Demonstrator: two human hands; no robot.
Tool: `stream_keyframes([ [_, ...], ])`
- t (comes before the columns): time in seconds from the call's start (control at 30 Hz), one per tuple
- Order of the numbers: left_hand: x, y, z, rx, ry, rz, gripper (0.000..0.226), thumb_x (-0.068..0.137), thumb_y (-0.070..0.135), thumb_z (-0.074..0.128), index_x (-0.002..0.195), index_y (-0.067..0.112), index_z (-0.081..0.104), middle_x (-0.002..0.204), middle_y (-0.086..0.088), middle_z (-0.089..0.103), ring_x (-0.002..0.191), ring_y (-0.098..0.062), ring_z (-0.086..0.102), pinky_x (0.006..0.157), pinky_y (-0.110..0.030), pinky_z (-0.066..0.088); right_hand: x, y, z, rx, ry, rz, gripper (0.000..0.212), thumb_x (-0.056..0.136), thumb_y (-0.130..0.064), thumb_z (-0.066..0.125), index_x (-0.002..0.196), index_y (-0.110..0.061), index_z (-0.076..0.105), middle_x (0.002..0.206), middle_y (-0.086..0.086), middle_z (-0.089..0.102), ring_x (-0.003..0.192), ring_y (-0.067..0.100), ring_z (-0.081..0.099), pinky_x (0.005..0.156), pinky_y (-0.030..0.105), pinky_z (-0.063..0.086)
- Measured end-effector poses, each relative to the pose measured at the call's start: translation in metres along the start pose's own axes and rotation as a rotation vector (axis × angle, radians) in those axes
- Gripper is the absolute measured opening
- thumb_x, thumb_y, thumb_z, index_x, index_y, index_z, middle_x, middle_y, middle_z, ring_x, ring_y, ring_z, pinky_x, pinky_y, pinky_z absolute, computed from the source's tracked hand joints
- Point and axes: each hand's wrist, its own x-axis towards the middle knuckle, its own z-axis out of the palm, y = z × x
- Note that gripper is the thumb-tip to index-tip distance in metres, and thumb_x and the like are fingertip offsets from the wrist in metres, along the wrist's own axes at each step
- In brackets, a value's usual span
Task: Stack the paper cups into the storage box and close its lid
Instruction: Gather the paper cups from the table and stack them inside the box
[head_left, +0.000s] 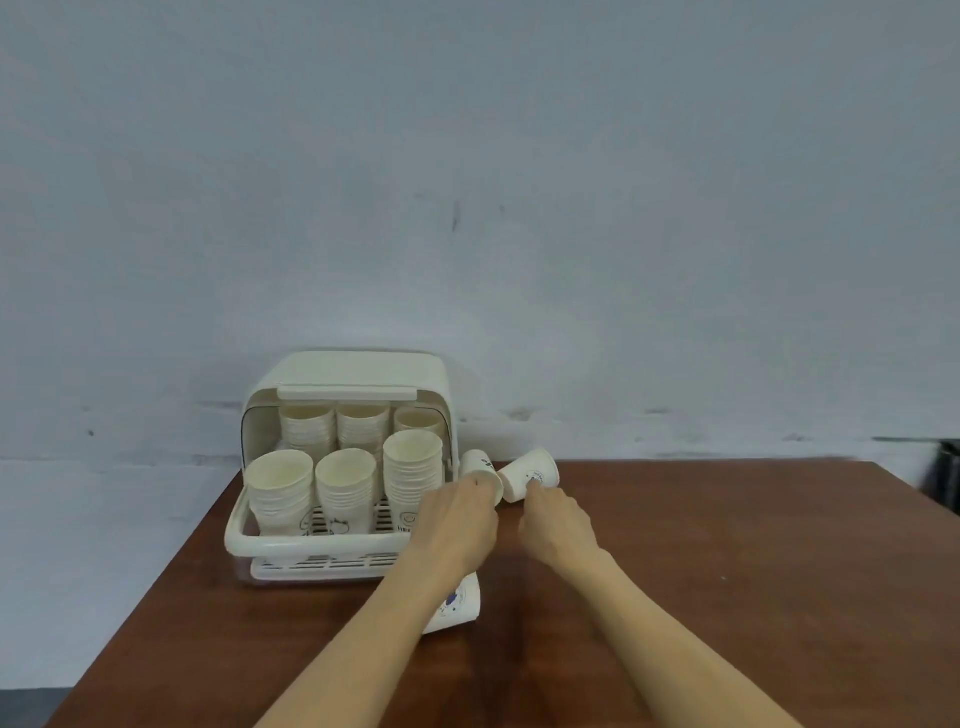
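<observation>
A cream storage box (236, 525) stands on the brown table with its lid (358, 371) swung up over the top. Inside stand several stacks of white paper cups (345, 483). To the right of the box two loose cups lie on their sides. My left hand (457, 519) grips the nearer one (480, 467) at its rim. My right hand (558, 519) touches the other cup (532, 475) with its fingertips. A third cup (460, 605) lies on the table, partly hidden under my left forearm.
The wooden table (727, 571) runs right and toward me; its left edge passes just left of the box. A pale wall rises behind. A dark object (948, 473) sits beyond the table's far right corner.
</observation>
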Motion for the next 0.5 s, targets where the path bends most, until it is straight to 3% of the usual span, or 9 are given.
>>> stream_keyframes([
  [0.13, 0.021, 0.014, 0.026, -0.083, -0.035, -0.131, 0.021, 0.087, 0.014, 0.046, 0.107, 0.014, 0.052, 0.096, -0.005, 0.059, 0.086, -0.028, 0.060, 0.062, -0.034, 0.035, 0.030, 0.021, 0.008, 0.038, -0.028, 0.088, 0.031, 0.089, -0.010, 0.042, 0.119, -0.006, 0.045, 0.118, 0.014, 0.057, 0.108, 0.036, 0.056, 0.075, 0.036, 0.039],
  [0.33, 0.054, 0.026, 0.055, 0.010, -0.095, -0.216, 0.027, 0.091, 0.011, 0.046, 0.116, 0.007, 0.053, 0.109, -0.010, 0.056, 0.095, -0.027, 0.060, 0.071, -0.033, 0.045, 0.076, 0.037, 0.022, 0.182, -0.026, 0.224, 0.037, 0.092, -0.013, 0.046, 0.125, 0.001, 0.039, 0.126, 0.016, 0.054, 0.118, 0.037, 0.052, 0.089, 0.040, 0.044],
  [0.5, 0.074, 0.027, 0.075, 0.156, -0.111, -0.163, 0.031, 0.093, 0.015, 0.044, 0.122, 0.007, 0.053, 0.118, -0.010, 0.055, 0.106, -0.025, 0.055, 0.075, -0.030, 0.041, 0.101, 0.040, 0.039, 0.274, -0.055, 0.289, 0.044, 0.093, -0.014, 0.045, 0.131, 0.005, 0.032, 0.132, 0.018, 0.050, 0.123, 0.037, 0.049, 0.093, 0.041, 0.042],
])
